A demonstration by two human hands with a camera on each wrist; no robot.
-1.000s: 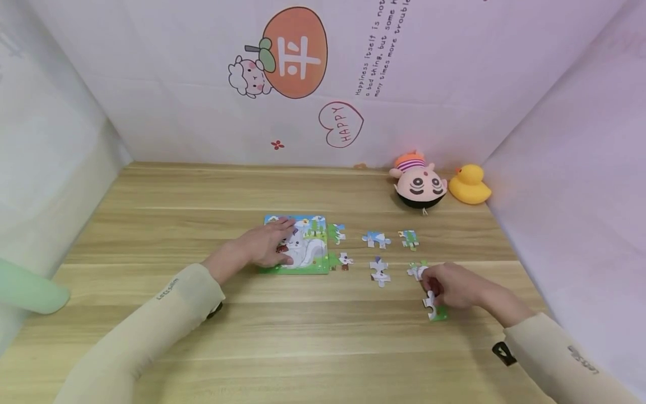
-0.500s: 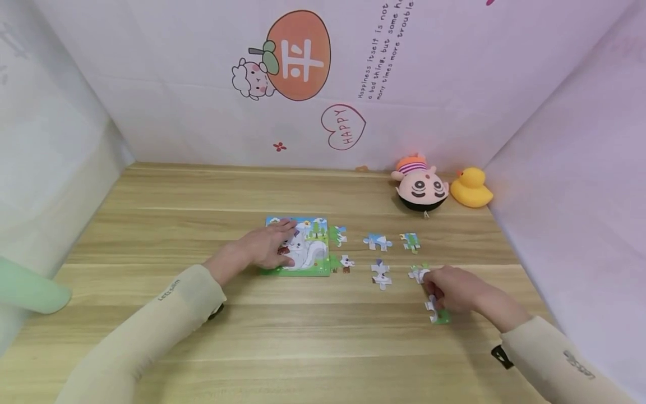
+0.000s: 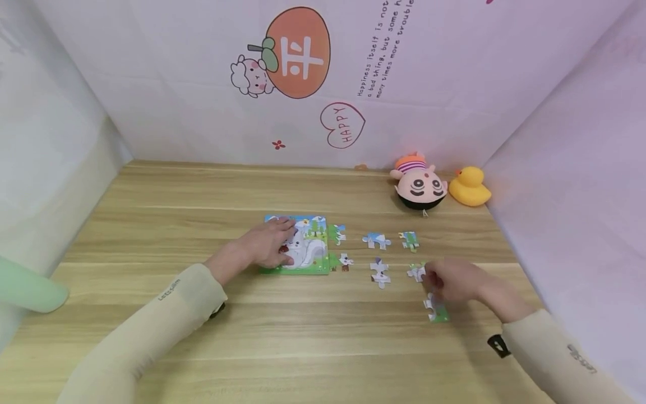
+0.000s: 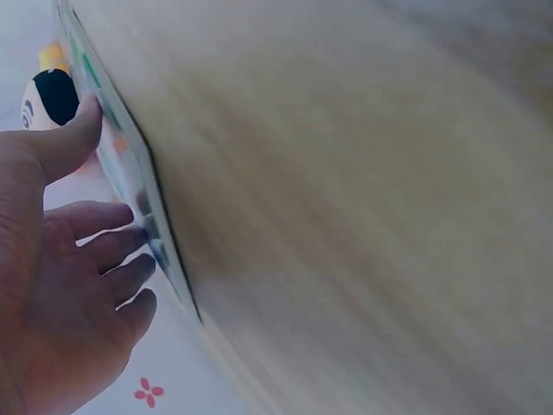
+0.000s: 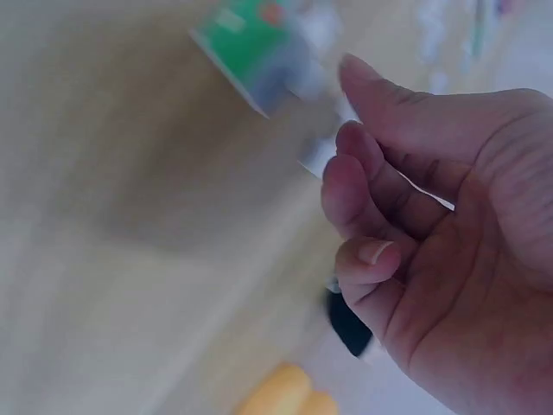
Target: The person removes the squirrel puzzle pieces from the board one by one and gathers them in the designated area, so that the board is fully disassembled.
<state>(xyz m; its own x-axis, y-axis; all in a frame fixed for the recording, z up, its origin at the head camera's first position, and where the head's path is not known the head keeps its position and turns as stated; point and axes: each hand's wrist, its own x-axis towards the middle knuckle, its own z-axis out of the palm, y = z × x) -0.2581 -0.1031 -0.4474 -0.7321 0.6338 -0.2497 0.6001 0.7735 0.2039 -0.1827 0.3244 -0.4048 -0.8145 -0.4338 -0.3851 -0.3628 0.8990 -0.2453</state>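
Observation:
My left hand (image 3: 272, 244) rests with spread fingers on a square puzzle board (image 3: 315, 264) bearing a white squirrel picture. In the left wrist view, the thumb and fingertips lie along the board's face. My right hand (image 3: 456, 280) is over the right-hand puzzle pieces, its fingers loosely bent. The right wrist view shows a gap between thumb and index finger, with nothing held there. Just below this hand lies a green-and-white corner piece (image 3: 438, 311). Another piece (image 3: 416, 272), white and green, sits by its fingertips, partly covered.
Two pieces, one green (image 3: 337, 234) and one with a small animal (image 3: 345, 261), lie against the board's right edge. Further right are a blue piece (image 3: 377, 240), a tree piece (image 3: 410, 240) and a grey-white piece (image 3: 380, 273). A plush doll (image 3: 421, 182) and yellow duck (image 3: 469, 186) stand behind.
My right hand has lifted slightly off the corner piece, which shows more of its surface now. My left hand has stayed on the board.

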